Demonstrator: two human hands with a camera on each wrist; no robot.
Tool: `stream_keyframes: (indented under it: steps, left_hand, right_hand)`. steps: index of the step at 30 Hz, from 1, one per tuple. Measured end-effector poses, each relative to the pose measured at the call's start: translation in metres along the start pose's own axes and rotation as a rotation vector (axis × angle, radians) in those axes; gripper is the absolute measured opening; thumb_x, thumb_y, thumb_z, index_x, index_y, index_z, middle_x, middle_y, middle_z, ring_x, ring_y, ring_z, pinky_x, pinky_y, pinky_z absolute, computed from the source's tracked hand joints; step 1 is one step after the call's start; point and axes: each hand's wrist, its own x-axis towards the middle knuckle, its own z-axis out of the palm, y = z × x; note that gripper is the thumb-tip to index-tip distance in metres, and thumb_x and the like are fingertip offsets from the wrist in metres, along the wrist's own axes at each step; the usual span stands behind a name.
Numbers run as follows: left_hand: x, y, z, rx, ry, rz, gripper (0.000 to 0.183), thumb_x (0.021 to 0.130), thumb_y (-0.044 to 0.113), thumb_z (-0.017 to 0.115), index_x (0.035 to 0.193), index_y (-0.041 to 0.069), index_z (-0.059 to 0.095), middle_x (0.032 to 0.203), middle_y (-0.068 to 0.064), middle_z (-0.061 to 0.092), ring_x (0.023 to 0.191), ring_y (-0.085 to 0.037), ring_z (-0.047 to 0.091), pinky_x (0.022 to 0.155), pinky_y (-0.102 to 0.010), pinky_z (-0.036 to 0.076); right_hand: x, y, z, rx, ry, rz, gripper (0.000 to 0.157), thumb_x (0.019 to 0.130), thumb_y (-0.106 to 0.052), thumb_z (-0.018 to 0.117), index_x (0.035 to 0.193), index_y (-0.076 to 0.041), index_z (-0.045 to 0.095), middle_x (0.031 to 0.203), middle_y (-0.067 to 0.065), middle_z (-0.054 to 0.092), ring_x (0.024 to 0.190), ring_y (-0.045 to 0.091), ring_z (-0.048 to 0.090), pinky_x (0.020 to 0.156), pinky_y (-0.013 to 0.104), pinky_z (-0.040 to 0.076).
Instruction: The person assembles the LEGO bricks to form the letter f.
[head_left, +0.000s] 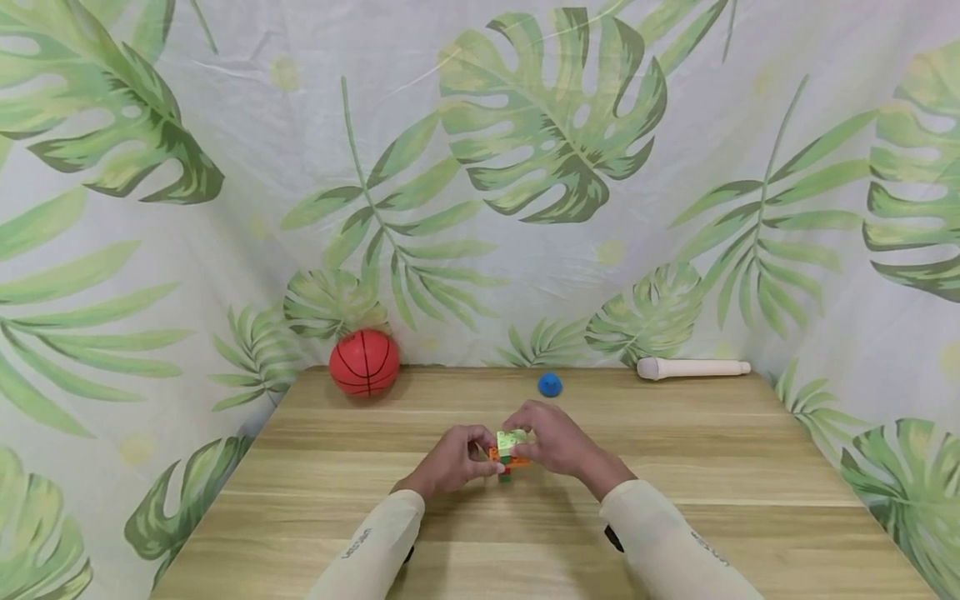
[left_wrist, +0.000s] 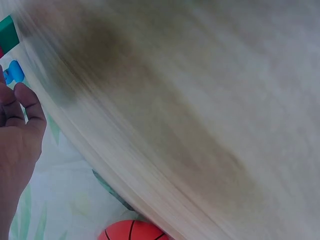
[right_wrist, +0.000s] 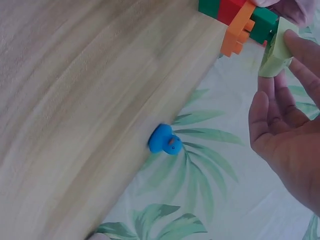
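A small stack of toy building blocks stands at the middle of the table, with green, red and orange blocks in it. My right hand pinches a pale green block at the top of the stack, thumb on one side and fingers on the other. From the left, my left hand holds the stack between thumb and fingers, near the orange block. In the left wrist view only a green block corner shows beside the left hand.
Behind the hands sits a blue toy duck near the back edge of the wooden table. A red basketball is at the back left, and a white microphone lies at the back right. A leaf-patterned curtain hangs behind.
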Motion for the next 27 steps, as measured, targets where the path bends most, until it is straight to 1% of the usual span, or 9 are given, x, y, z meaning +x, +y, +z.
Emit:
stream_keyframes:
  steps: [6, 12, 19, 23, 27]
  left_hand:
    - [-0.0007, 0.0016, 0.0007, -0.009, 0.0, -0.004, 0.019, 0.092, 0.02, 0.087, 0.103, 0.01, 0.075, 0.1, -0.005, 0.073, 0.075, -0.01, 0.053, 0.065, -0.02, 0.046]
    - [-0.0006, 0.0037, 0.0011, -0.012, -0.005, -0.002, 0.018, 0.093, 0.019, 0.086, 0.104, 0.01, 0.075, 0.101, -0.006, 0.073, 0.077, -0.011, 0.053, 0.066, -0.021, 0.046]
    - [0.0, 0.0049, 0.0004, -0.009, 0.0, 0.005, 0.02, 0.092, 0.019, 0.087, 0.105, 0.009, 0.075, 0.1, -0.005, 0.074, 0.077, -0.012, 0.052, 0.066, -0.021, 0.045]
    - [-0.0011, 0.0047, 0.0008, -0.012, 0.004, 0.008, 0.018, 0.093, 0.019, 0.087, 0.103, 0.009, 0.075, 0.1, -0.005, 0.074, 0.076, -0.011, 0.052, 0.065, -0.021, 0.045]
    - [-0.0024, 0.0037, 0.0002, -0.006, 0.007, 0.009, 0.018, 0.092, 0.017, 0.087, 0.102, 0.009, 0.075, 0.099, -0.006, 0.074, 0.075, -0.011, 0.053, 0.065, -0.021, 0.046]
  right_hand:
    - [-0.0009, -0.0001, 0.0001, 0.017, 0.005, 0.033, 0.025, 0.092, -0.009, 0.084, 0.117, -0.007, 0.08, 0.116, 0.008, 0.076, 0.104, 0.026, 0.068, 0.092, 0.049, 0.06]
    - [-0.0029, 0.0011, -0.0001, 0.017, 0.002, 0.025, 0.024, 0.091, -0.006, 0.085, 0.114, -0.007, 0.08, 0.114, 0.008, 0.075, 0.104, 0.028, 0.069, 0.092, 0.05, 0.06]
    - [-0.0013, 0.0002, -0.0017, -0.053, -0.008, -0.009, 0.023, 0.091, -0.006, 0.085, 0.113, -0.006, 0.079, 0.113, 0.009, 0.074, 0.105, 0.032, 0.071, 0.093, 0.051, 0.06]
    - [-0.0014, -0.0028, -0.0024, -0.104, -0.026, -0.006, 0.022, 0.091, -0.007, 0.086, 0.112, -0.008, 0.079, 0.112, 0.008, 0.073, 0.104, 0.029, 0.07, 0.092, 0.05, 0.06]
    - [-0.0018, -0.0051, -0.0018, -0.116, -0.031, -0.01, 0.024, 0.091, -0.007, 0.085, 0.114, -0.009, 0.079, 0.115, 0.007, 0.073, 0.106, 0.028, 0.07, 0.094, 0.049, 0.06]
